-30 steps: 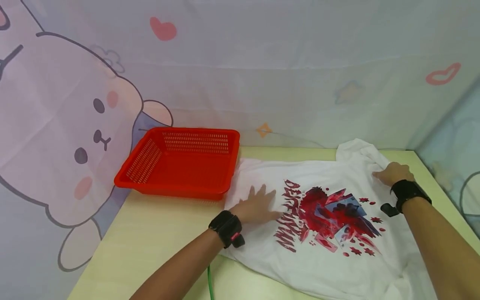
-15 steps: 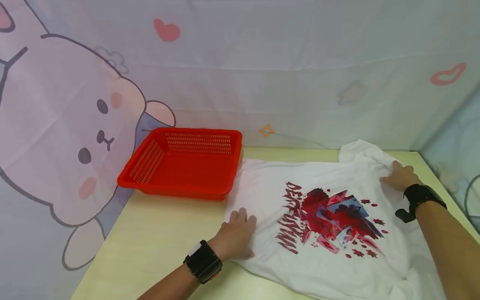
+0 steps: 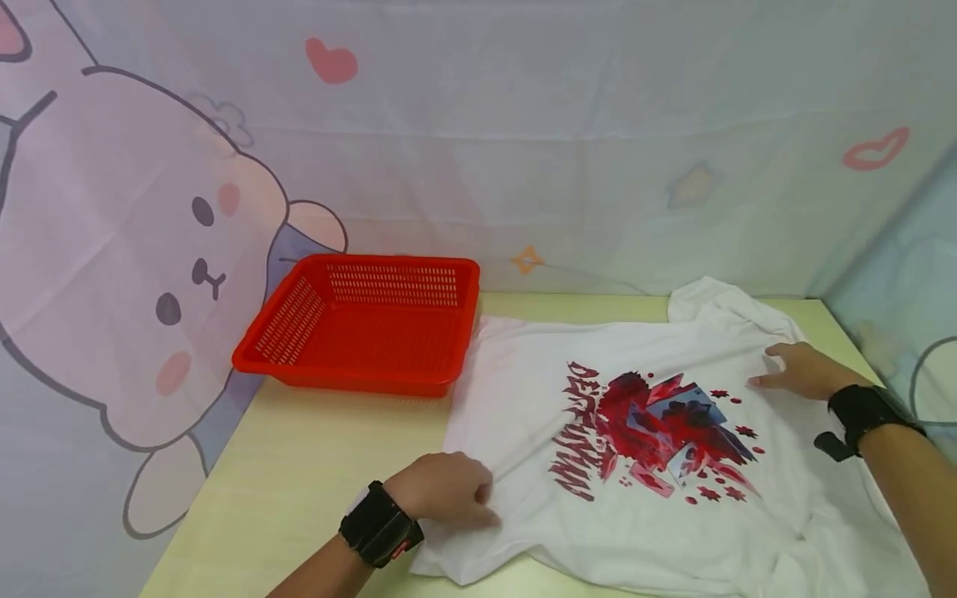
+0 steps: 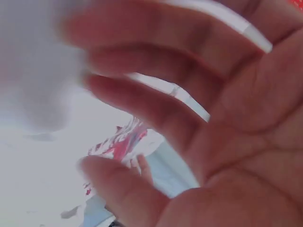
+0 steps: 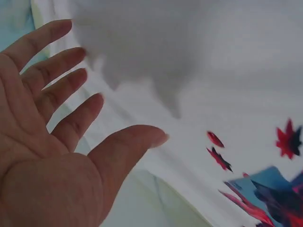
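A white T-shirt [image 3: 516, 390] with a red and blue print [image 3: 665, 432] lies spread on the table. Over its near left corner is my left hand [image 3: 444, 490]; in the left wrist view its bent fingers [image 4: 147, 104] and thumb stand apart with nothing between them. Above the shirt's right part hovers my right hand [image 3: 803, 371]. The right wrist view shows that hand's fingers [image 5: 78, 116] spread and relaxed, holding nothing. Cloth is bunched at the shirt's far right corner [image 3: 718, 301].
A red plastic basket [image 3: 374, 386] with slotted walls stands at the back left, against the shirt's left edge. Behind the pale yellow table [image 3: 314, 465] hangs a printed curtain [image 3: 583, 166]. At the far right a cable [image 3: 914, 382] shows.
My left hand has moved from the shirt's left part toward me, and the near left corner now reaches further forward. The right hand has shifted right, off the bunched cloth.
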`<state>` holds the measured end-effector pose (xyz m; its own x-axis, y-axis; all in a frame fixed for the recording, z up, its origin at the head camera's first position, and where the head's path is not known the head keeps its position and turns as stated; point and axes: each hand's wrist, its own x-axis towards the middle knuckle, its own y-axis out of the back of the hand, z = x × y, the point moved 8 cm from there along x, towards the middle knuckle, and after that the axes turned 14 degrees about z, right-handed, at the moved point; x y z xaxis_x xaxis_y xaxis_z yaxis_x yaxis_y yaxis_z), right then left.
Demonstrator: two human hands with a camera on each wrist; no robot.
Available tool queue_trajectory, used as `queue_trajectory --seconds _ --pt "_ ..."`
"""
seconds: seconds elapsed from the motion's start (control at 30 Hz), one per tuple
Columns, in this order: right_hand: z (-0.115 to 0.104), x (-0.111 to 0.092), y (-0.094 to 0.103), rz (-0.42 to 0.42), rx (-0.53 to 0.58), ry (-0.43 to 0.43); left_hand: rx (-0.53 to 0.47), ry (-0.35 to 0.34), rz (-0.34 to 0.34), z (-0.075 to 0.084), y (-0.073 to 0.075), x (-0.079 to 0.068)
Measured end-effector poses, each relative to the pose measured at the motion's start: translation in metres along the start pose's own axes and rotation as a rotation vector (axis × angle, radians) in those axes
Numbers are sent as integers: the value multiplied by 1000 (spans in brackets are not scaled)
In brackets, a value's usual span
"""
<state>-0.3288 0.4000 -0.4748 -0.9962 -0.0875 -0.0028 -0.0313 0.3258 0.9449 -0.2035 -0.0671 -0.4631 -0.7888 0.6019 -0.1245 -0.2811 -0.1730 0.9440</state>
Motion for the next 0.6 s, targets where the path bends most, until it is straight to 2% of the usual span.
queue_trajectory --seconds 0.13,0.23,0.33,0.43,0.53,0.6 --pt "-42 -33 4 -22 43 84 -102 -119 82 14 4 25" --pt "-80 -66 -4 -94 93 132 -150 -189 68 26 0 40" --pt "-110 -103 -19 -192 99 166 -151 -247 65 35 -2 51" --pt "-122 -137 -41 -301 22 95 -129 -279 72 39 -3 58" --pt "-121 -166 -61 -349 -95 -13 -80 -289 69 39 -5 60" --pt "-116 -181 -71 -363 -143 -72 -53 -304 37 41 -10 58"
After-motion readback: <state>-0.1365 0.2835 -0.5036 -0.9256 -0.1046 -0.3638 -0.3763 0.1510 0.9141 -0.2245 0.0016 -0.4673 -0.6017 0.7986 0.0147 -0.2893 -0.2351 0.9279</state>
